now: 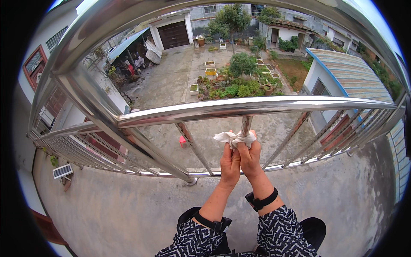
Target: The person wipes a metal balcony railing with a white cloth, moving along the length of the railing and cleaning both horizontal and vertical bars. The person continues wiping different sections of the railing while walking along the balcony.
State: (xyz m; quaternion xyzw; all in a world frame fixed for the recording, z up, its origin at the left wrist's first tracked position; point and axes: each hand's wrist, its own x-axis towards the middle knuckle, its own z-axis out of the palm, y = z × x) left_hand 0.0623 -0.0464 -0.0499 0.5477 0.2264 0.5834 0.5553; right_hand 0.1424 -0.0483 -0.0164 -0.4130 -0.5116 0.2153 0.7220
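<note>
A white cloth (237,138) is wrapped around a twisted stainless-steel baluster (246,123) of the balcony railing, a little below its handrail (257,105). My left hand (230,163) grips the cloth from the left side, fingers bunched at the baluster. Against it on the right, my right hand (250,157) pinches the cloth, its fingers partly hidden behind the cloth and bar. A loose end of cloth sticks out to the left. Both wrists wear black straps.
A thick steel post (154,154) slants at the left, and a larger upper rail arches overhead. A small solar panel (63,171) stands on the concrete floor at the left. Beyond the railing, a courtyard below holds potted plants (237,88) and a red stool (182,140).
</note>
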